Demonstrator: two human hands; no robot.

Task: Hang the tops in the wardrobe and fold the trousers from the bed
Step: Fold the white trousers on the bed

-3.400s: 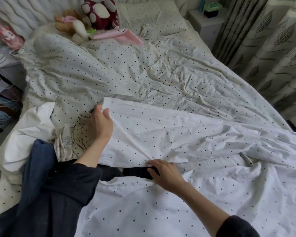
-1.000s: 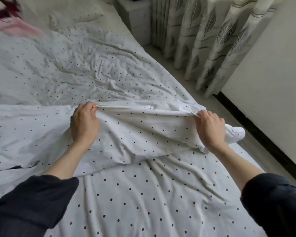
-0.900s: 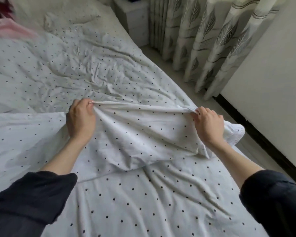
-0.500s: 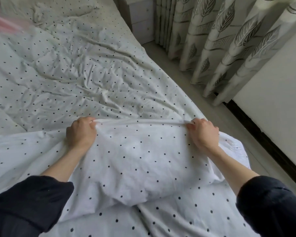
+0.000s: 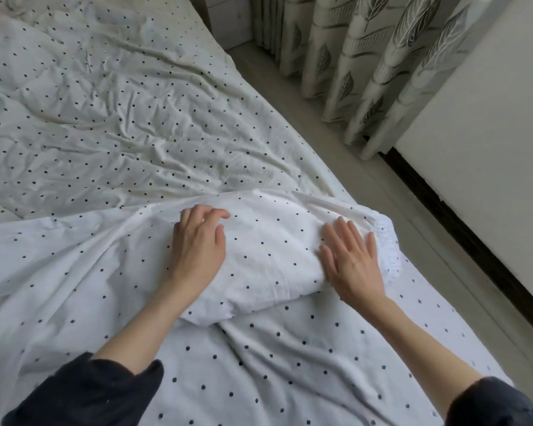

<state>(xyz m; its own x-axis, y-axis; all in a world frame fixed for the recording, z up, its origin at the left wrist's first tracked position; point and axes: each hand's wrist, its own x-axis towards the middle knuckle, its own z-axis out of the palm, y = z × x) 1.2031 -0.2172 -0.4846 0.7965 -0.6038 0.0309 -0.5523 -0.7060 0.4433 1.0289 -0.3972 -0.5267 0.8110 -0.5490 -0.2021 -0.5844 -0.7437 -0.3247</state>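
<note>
A white cloth with black dots [image 5: 271, 256] lies folded over on the bed [image 5: 105, 124], near the bed's right edge, its gathered hem pointing right. My left hand [image 5: 199, 244] rests on the left part of the fold, fingers loosely curled and apart, holding nothing. My right hand [image 5: 351, 262] lies flat and open on the right part of the fold, just left of the gathered hem. No dark clothing and no wardrobe are in view.
The dotted bedding covers the whole bed and is creased. Right of the bed runs a strip of pale floor [image 5: 366, 179]. Leaf-patterned curtains [image 5: 351, 56] hang at the back right, beside a white wall [image 5: 490, 133] with a dark skirting. A white bedside cabinet [image 5: 231, 20] stands at the top.
Both hands have let go of the cloth's edge, which they held pinched half a second ago, and now lie open on the folded cloth. The view has tilted further down and right.
</note>
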